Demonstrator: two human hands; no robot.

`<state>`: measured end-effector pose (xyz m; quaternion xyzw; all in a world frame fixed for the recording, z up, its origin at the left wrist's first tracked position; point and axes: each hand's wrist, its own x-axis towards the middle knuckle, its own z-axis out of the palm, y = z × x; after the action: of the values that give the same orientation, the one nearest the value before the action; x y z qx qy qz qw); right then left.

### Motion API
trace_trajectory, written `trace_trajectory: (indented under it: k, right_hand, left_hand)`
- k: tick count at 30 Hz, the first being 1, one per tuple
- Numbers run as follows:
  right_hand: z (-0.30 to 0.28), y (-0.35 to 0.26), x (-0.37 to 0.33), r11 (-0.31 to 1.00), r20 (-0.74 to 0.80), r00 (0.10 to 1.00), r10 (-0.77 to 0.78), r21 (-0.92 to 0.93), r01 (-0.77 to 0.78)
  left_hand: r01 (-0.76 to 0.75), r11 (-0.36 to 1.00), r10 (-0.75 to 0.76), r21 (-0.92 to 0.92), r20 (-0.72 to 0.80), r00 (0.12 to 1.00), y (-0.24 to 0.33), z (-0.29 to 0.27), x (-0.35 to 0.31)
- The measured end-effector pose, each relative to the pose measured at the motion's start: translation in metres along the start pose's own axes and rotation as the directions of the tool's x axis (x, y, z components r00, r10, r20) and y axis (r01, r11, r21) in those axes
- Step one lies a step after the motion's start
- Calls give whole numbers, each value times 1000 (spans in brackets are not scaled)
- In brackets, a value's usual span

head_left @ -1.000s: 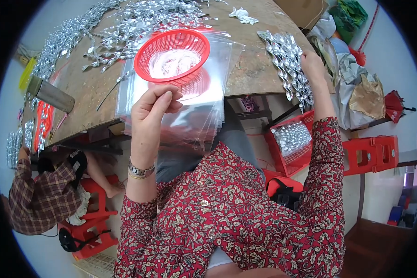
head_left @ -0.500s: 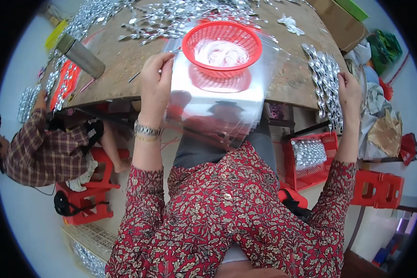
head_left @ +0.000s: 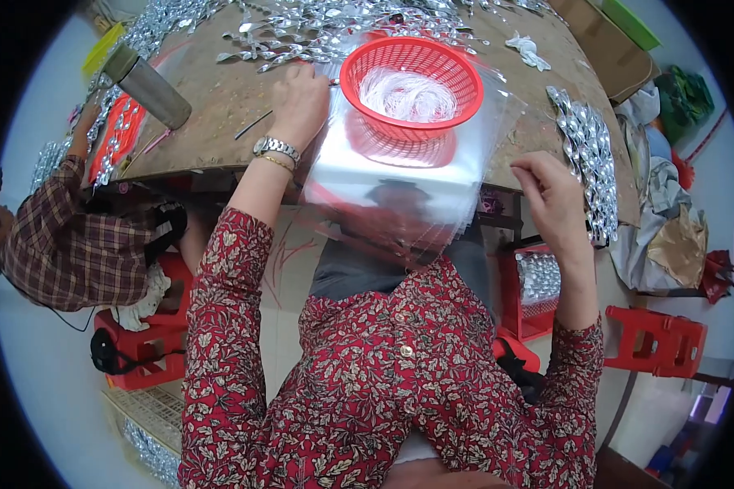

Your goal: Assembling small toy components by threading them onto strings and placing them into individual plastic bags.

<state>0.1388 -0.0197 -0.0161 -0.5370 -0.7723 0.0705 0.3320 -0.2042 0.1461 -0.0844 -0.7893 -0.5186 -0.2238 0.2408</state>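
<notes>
On the table, a red plastic basket point(head_left: 412, 124) with white thread coiled inside stands on a stack of clear, shiny plastic sheets point(head_left: 383, 183). The sheets hang over the front edge above my lap. My left hand point(head_left: 300, 104) is palm down on the table just left of the basket, close to the near ends of silver twisted strips point(head_left: 302, 37). Its fingertips are hidden under the hand. My right hand point(head_left: 553, 196) hovers off the table's front edge, thumb and forefinger apart, with nothing visible in it. Beside it hangs a bundle of silver twisted strips point(head_left: 591, 159).
A grey bottle point(head_left: 148, 88) stands at the table's left, near a thin dark rod point(head_left: 253, 124). A white crumpled piece point(head_left: 528, 50) lies far right. A person in a plaid shirt point(head_left: 73, 240) sits at left. Below right is a red crate point(head_left: 534, 319) beside a red stool point(head_left: 656, 341).
My left hand has moved forward from the sheets' left edge onto the table. The right hand has left the strip bundle and come inward to the left. The view has shifted slightly.
</notes>
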Motion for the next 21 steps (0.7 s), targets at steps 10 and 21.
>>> trace_trajectory:
  k: [10,21]
  right_hand:
    - [12,-11,22,998,69,996,-58,6,58]
    - [16,-2,37,980,-82,993,81,190,-65]
  left_hand:
    - [-29,986,15,-167,-88,996,-22,2,8]
    - [217,772,-330,-598,-84,940,-29,-68,-32]
